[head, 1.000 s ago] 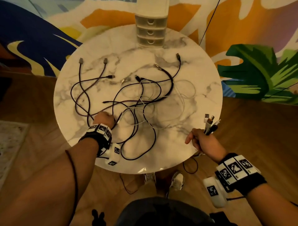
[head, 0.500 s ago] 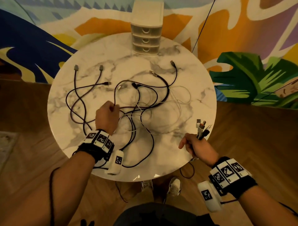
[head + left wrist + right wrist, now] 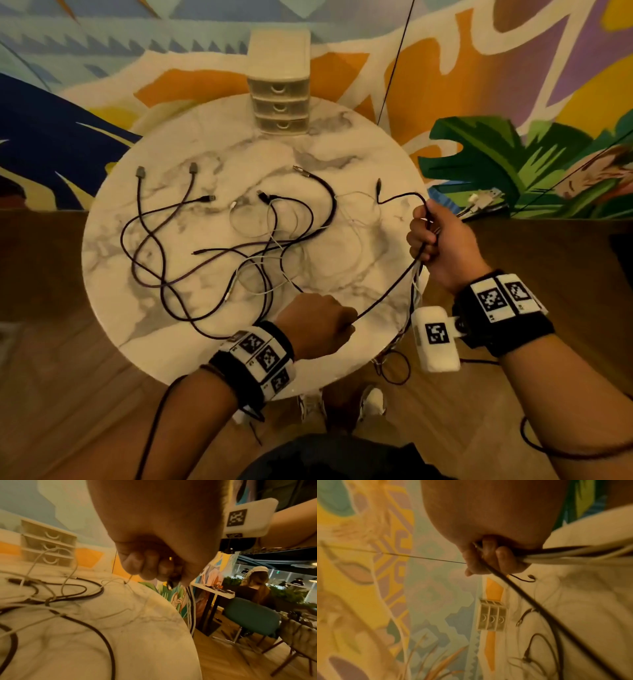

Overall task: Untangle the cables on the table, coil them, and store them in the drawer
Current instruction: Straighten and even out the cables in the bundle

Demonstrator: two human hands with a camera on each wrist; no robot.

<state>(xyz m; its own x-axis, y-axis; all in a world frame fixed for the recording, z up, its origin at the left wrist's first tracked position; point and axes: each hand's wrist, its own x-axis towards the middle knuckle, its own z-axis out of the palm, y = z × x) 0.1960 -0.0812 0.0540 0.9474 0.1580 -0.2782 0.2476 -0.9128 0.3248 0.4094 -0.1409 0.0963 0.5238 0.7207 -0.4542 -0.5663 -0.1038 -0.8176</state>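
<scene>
A thin black cable (image 3: 387, 294) is gripped by the clenched left hand (image 3: 317, 323) and, beside the round marble table's (image 3: 342, 363) edge, by the right hand (image 3: 442, 246) (bundle included).

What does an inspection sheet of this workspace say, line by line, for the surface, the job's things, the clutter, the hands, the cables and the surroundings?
Surface: round marble table, with loose cables lying across it.
Job's things: tangled cables, dark and white, not coiled; drawer unit at the far edge, all three drawers closed.
Clutter: nothing seen.
Hands: left hand grips a black cable; right hand grips the same cable plus a cable bundle.
Cables: the black cable stretches between both hands, its free plug end over the table; the bundle hangs past the table edge.
Surroundings: painted mural wall, wooden floor; a seated person at another table.
</scene>
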